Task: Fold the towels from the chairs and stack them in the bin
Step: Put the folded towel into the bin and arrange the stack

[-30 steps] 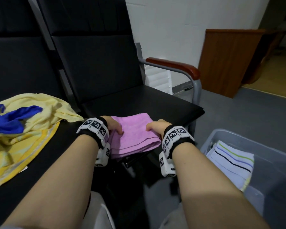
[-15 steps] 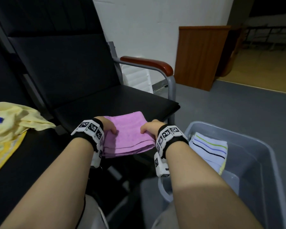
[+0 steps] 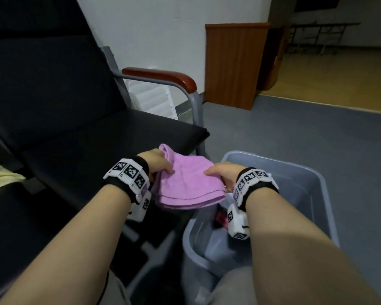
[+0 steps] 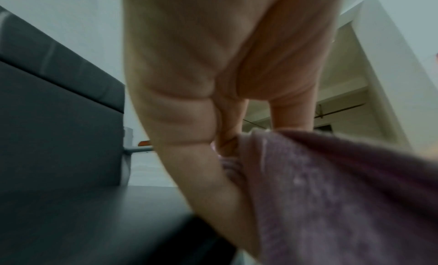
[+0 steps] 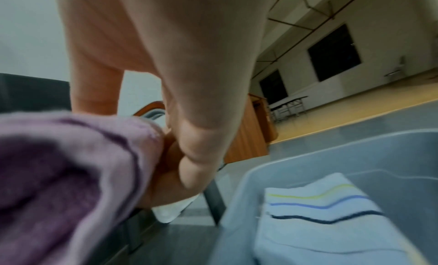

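While two hands (image 3: 189, 172) pinch one pink towel (image 3: 188, 183), one striped towel (image 5: 317, 218) lies in bin (image 3: 317, 194).

On my feed a brown wooden panel (image 3: 233, 62) leans upright against the white wall (image 3: 154, 29), standing on the grey floor (image 3: 295, 137). Just beside the wall sits a white slatted object (image 3: 152, 99), low down; I cannot tell what it is. Through the opening at the far right I see a yellowish floor (image 3: 339, 73) and folding tables (image 5: 288, 105).
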Action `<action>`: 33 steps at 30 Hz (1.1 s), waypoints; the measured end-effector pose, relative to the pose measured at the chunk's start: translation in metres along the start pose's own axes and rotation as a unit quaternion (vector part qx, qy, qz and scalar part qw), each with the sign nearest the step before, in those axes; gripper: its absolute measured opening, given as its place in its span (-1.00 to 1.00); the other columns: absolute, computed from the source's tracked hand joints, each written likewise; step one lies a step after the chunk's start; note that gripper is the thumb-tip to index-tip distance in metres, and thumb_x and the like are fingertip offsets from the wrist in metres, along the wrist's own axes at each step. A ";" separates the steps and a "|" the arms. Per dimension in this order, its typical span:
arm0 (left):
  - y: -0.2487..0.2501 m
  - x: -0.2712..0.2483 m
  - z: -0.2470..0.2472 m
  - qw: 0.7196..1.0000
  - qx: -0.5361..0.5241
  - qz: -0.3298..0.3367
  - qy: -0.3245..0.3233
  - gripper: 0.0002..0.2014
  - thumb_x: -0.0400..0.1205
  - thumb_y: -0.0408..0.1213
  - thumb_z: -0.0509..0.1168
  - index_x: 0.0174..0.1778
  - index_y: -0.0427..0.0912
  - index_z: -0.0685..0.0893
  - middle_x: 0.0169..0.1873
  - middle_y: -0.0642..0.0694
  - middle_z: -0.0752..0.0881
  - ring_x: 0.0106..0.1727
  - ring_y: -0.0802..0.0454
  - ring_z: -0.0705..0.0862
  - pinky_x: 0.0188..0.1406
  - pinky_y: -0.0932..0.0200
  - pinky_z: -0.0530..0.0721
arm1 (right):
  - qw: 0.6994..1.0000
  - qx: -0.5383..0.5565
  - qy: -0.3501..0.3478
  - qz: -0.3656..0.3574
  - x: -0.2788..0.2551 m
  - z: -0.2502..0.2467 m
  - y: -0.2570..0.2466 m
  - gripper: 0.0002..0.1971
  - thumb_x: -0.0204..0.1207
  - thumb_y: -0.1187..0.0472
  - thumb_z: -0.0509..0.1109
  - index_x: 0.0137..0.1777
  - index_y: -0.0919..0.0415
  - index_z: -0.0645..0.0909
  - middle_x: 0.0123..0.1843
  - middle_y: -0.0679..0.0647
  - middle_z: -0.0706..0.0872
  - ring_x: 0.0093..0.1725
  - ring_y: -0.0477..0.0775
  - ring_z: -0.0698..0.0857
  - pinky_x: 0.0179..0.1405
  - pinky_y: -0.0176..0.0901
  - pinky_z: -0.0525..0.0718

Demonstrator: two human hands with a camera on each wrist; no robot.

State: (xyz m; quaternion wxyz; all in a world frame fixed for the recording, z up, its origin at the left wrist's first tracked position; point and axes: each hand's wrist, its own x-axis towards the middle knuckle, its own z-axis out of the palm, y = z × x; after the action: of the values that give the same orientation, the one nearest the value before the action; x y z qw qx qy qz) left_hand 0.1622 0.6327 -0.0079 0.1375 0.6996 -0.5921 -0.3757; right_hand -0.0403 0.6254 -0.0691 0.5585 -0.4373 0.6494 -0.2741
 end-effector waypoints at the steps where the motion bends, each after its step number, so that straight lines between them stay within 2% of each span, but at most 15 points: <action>1: 0.005 0.004 0.009 1.000 -0.008 0.013 -0.014 -0.52 0.50 -0.39 0.45 0.33 -0.37 0.52 0.18 -0.31 0.64 0.14 -0.30 0.70 0.14 -0.19 0.70 | 1.000 -0.001 0.011 0.008 0.009 -0.011 0.009 -0.33 0.13 0.14 0.59 0.29 0.29 0.61 0.20 0.24 0.75 0.19 0.25 0.74 0.23 0.12 0.69; 3: 0.015 0.010 0.029 0.999 -0.010 0.042 -0.033 -0.58 0.51 -0.41 0.43 0.29 -0.37 0.56 0.07 -0.27 0.65 0.01 -0.20 0.69 -0.05 0.01 0.73 | 0.999 -0.007 0.023 0.027 0.051 -0.037 0.038 -0.13 -0.19 0.08 0.60 0.28 0.26 0.63 0.19 0.23 0.76 0.17 0.28 0.74 0.31 0.21 0.64; 4: 0.020 0.012 0.039 0.998 -0.008 0.054 -0.039 -0.60 0.52 -0.41 0.41 0.27 -0.35 0.57 0.03 -0.24 0.64 -0.03 -0.14 0.65 -0.14 0.12 0.68 | 0.999 -0.014 0.031 0.042 0.052 -0.046 0.046 -0.10 -0.25 0.08 0.59 0.27 0.25 0.63 0.17 0.22 0.77 0.15 0.28 0.74 0.31 0.21 0.64; 6: 0.028 0.018 0.062 0.997 -0.001 0.066 -0.048 -0.55 0.52 -0.42 0.41 0.34 -0.29 0.54 0.09 -0.22 0.63 0.01 -0.10 0.62 -0.10 0.19 0.60 | 0.995 -0.020 0.058 0.075 0.054 -0.064 0.059 -0.15 -0.24 0.11 0.59 0.22 0.25 0.64 0.14 0.17 0.76 0.14 0.23 0.73 0.25 0.15 0.67; 8: 0.034 0.025 0.083 0.996 0.011 0.076 -0.049 -0.47 0.49 -0.40 0.44 0.40 -0.24 0.52 0.20 -0.23 0.64 0.13 -0.14 0.65 0.05 0.16 0.65 | 0.992 -0.051 0.074 0.088 0.039 -0.074 0.060 -0.45 -0.05 0.13 0.59 0.01 0.24 0.62 0.16 0.12 0.72 0.16 0.15 0.68 0.18 0.02 0.68; 10: 0.042 0.035 0.103 0.995 0.010 0.083 -0.047 -0.45 0.45 -0.39 0.46 0.39 -0.21 0.54 0.22 -0.25 0.65 0.20 -0.20 0.65 0.20 0.04 0.67 | 0.987 -0.067 0.112 0.090 0.018 -0.080 0.058 -0.60 0.12 0.17 0.51 -0.01 0.22 0.61 0.24 0.21 0.70 0.21 0.24 0.68 0.29 0.08 0.64; 13: 0.053 0.052 0.130 0.994 0.026 0.103 -0.025 -0.48 0.41 -0.33 0.46 0.32 -0.17 0.59 0.19 -0.22 0.69 0.19 -0.18 0.67 0.22 0.03 0.66 | 0.979 -0.073 0.167 0.092 0.010 -0.095 0.062 -0.56 0.38 0.27 0.43 0.28 0.34 0.57 0.28 0.30 0.65 0.24 0.33 0.67 0.31 0.10 0.63; 16: 0.065 0.069 0.154 0.991 0.041 0.126 0.003 -0.58 0.44 -0.27 0.44 0.23 -0.19 0.61 0.14 -0.19 0.70 0.18 -0.17 0.66 0.14 0.19 0.59 | 0.972 -0.054 0.211 0.090 0.010 -0.109 0.067 -0.62 0.44 0.31 0.37 0.27 0.34 0.57 0.25 0.29 0.66 0.18 0.29 0.67 0.25 0.02 0.64; 19: 0.080 0.088 0.175 0.990 0.030 0.132 0.027 -0.79 0.45 -0.21 0.48 -0.15 -0.13 0.57 0.05 -0.20 0.73 0.10 -0.18 0.68 0.02 0.19 0.57 | 0.963 -0.006 0.256 0.084 0.021 -0.121 0.074 -0.67 0.56 0.29 0.27 0.28 0.40 0.58 0.17 0.30 0.68 0.09 0.25 0.66 0.18 -0.04 0.61; 21: 0.089 0.105 0.187 0.990 0.020 0.130 0.043 -0.69 0.42 -0.19 0.52 -0.32 -0.11 0.46 -0.02 -0.18 0.73 0.03 -0.16 0.69 -0.01 0.17 0.58 | 0.957 0.017 0.274 0.093 0.030 -0.130 0.080 -0.63 0.62 0.23 0.21 0.35 0.40 0.54 0.25 0.33 0.67 0.17 0.29 0.66 0.18 -0.06 0.57; 23: 0.095 0.121 0.197 0.991 0.015 0.123 0.047 -0.66 0.44 -0.19 0.51 -0.37 -0.12 0.42 -0.10 -0.15 0.70 -0.07 -0.13 0.66 -0.09 0.19 0.57 | 0.948 0.037 0.299 0.099 0.038 -0.135 0.084 -0.60 0.67 0.17 0.15 0.43 0.36 0.47 0.34 0.31 0.62 0.30 0.30 0.61 0.16 -0.12 0.48; 25: 0.101 0.136 0.204 0.992 0.019 0.114 0.043 -0.74 0.49 -0.22 0.46 -0.29 -0.11 0.45 -0.06 -0.15 0.69 -0.06 -0.13 0.65 -0.10 0.19 0.57 | 0.940 0.053 0.320 0.103 0.044 -0.137 0.083 -0.59 0.69 0.15 0.14 0.48 0.30 0.42 0.40 0.29 0.58 0.36 0.29 0.58 0.16 -0.12 0.45; 27: 0.104 0.151 0.209 0.993 0.025 0.106 0.039 -0.86 0.55 -0.26 0.37 -0.06 -0.13 0.55 0.06 -0.20 0.69 0.08 -0.18 0.67 0.01 0.15 0.58 | 0.939 0.059 0.324 0.100 0.049 -0.135 0.078 -0.58 0.69 0.18 0.15 0.51 0.29 0.39 0.45 0.28 0.55 0.40 0.30 0.56 0.26 -0.07 0.48; 29: 0.107 0.164 0.216 0.993 0.037 0.104 0.042 -0.74 0.59 -0.31 0.28 0.20 -0.17 0.56 0.16 -0.23 0.67 0.18 -0.23 0.65 0.11 0.11 0.57 | 0.940 0.055 0.323 0.096 0.054 -0.133 0.074 -0.58 0.70 0.21 0.14 0.53 0.29 0.35 0.49 0.27 0.51 0.44 0.28 0.53 0.32 -0.06 0.47; 33: 0.106 0.181 0.225 0.994 0.024 0.092 0.049 -0.74 0.61 -0.35 0.25 0.22 -0.22 0.61 0.18 -0.24 0.67 0.21 -0.22 0.64 0.13 0.14 0.55 | 0.946 0.046 0.305 0.094 0.063 -0.127 0.073 -0.60 0.70 0.21 0.12 0.52 0.27 0.34 0.49 0.26 0.50 0.45 0.25 0.53 0.31 -0.08 0.48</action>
State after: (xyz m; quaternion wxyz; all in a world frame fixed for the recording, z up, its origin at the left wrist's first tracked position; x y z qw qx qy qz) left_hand -0.0664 0.4930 -0.1593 0.1829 0.6628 -0.6554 -0.3124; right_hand -0.1815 0.5873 -0.1326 0.3765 -0.2433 0.8135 -0.3705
